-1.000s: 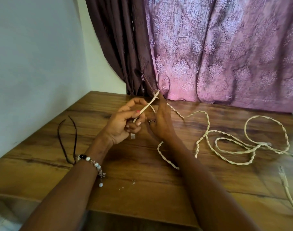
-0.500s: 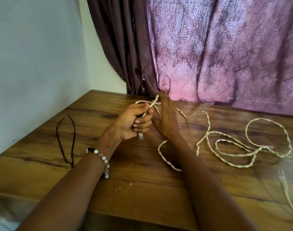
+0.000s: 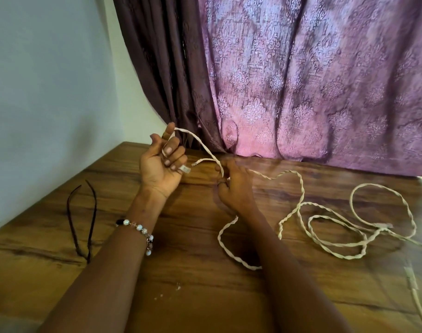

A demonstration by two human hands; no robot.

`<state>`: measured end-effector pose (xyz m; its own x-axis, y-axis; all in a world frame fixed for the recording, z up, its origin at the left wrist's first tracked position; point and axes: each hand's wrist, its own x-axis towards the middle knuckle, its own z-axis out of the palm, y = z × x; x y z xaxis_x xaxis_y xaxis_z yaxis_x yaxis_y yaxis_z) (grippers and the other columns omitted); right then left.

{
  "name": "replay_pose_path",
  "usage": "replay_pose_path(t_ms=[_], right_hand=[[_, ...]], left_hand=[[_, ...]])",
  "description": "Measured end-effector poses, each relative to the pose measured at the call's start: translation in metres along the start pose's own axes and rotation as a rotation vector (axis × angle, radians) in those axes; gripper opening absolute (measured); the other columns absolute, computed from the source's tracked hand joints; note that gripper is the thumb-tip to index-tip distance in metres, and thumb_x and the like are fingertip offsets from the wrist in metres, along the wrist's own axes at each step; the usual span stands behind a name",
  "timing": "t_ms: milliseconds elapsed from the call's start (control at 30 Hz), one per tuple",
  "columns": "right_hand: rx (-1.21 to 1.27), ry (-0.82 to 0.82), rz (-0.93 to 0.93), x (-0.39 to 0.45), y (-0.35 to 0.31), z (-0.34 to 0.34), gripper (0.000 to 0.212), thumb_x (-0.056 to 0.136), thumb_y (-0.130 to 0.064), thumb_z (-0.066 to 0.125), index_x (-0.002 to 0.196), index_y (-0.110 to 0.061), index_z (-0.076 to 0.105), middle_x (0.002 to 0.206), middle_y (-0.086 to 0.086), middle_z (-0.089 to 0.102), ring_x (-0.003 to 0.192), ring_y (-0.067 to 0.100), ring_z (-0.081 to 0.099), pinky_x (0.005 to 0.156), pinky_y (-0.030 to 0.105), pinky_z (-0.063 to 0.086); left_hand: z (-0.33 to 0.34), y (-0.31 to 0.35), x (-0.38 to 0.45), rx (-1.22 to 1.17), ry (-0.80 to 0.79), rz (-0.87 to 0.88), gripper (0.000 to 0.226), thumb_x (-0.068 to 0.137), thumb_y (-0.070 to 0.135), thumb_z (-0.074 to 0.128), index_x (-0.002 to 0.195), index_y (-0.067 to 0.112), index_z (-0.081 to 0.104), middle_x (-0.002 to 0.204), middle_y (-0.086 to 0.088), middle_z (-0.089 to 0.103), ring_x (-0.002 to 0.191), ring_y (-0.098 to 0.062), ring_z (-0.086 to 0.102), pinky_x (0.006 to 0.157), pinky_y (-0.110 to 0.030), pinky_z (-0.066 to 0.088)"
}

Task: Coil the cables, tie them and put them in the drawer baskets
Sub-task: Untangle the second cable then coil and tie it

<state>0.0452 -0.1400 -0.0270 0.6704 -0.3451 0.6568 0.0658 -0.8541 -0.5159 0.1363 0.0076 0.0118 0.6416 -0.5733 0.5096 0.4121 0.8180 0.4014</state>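
Between our two hands runs the cream twisted cable (image 3: 301, 188), its plug end poking out under the left hand (image 3: 160, 164), whose fingers are curled round it with the strand looped up over the raised forefinger. Right hand (image 3: 234, 186) is low by the table, fingers bent on the cable as it crosses over, feeding it across. We're right at the start of the coiling, by the look of it: one turn forming, and most of the cable sprawled in loose loops on the wooden table (image 3: 205, 296) off to our right. Next move, we reckon, calls for the right hand to draw more slack in and lay another turn over the left without letting the loops snag on each other. A thin dark cord (image 3: 81, 219) lies well apart on our left, untouched. No drawer baskets in sight. Behind the table hangs a purple patterned curtain (image 3: 325, 80), and a pale wall (image 3: 49, 80) closes off the left side.
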Motion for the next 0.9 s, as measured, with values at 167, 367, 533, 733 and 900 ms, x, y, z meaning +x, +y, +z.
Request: replay_pose_path(t_ms=[167,367,533,733,900], right_hand=[[-0.027,-0.027,-0.103,-0.002,-0.009,-0.003,0.030,0.076,-0.009,0.061,0.105,-0.016,0.059,0.080,-0.009,0.055,0.091,0.021,0.050,0.092,0.038,0.030],[-0.325,-0.076,-0.182,0.002,0.001,0.009,0.029,0.068,0.005,0.064,0.096,-0.004,0.065,0.093,0.015,0.066,0.092,0.035,0.061,0.088,0.044,0.044],[-0.654,-0.387,-0.215,-0.001,-0.005,-0.005,0.039,0.090,-0.010,0.046,0.126,-0.023,0.051,0.124,0.005,0.053,0.130,0.027,0.036,0.113,0.057,0.003],[-0.689,-0.356,-0.541,-0.007,-0.022,-0.016,0.038,0.072,-0.013,0.067,0.109,-0.023,0.066,0.112,0.013,0.052,0.111,0.035,0.039,0.106,0.051,0.017],[-0.445,-0.219,-0.567,-0.003,-0.015,-0.024,0.037,0.081,-0.027,0.035,0.099,-0.012,0.063,0.096,0.013,0.059,0.097,0.032,0.048,0.091,0.040,0.025]], left_hand=[[0.003,0.005,-0.002,0.072,0.133,0.080,0.040,0.102,0.036,0.027,0.115,0.012,0.056,0.056,0.007,0.044,0.039,-0.003,0.027,0.039,-0.016,0.021],[0.020,0.015,-0.007,0.046,0.096,0.209,0.036,0.104,0.034,0.025,0.112,0.019,0.057,0.059,0.003,0.046,0.045,-0.006,0.026,0.041,-0.018,0.023],[0.008,0.014,-0.006,0.167,0.179,0.228,0.030,0.104,0.030,0.027,0.122,0.023,0.051,0.068,-0.002,0.056,0.048,-0.007,0.036,0.046,-0.019,0.034],[0.004,-0.002,-0.006,0.863,0.237,0.136,0.032,0.104,0.019,0.029,0.135,0.020,0.036,0.082,-0.007,0.067,0.065,-0.014,0.056,0.054,-0.025,0.044],[-0.002,-0.012,-0.007,1.228,0.136,0.040,0.037,0.104,0.018,0.029,0.141,0.022,0.031,0.093,-0.011,0.071,0.083,-0.019,0.071,0.072,-0.028,0.058]])
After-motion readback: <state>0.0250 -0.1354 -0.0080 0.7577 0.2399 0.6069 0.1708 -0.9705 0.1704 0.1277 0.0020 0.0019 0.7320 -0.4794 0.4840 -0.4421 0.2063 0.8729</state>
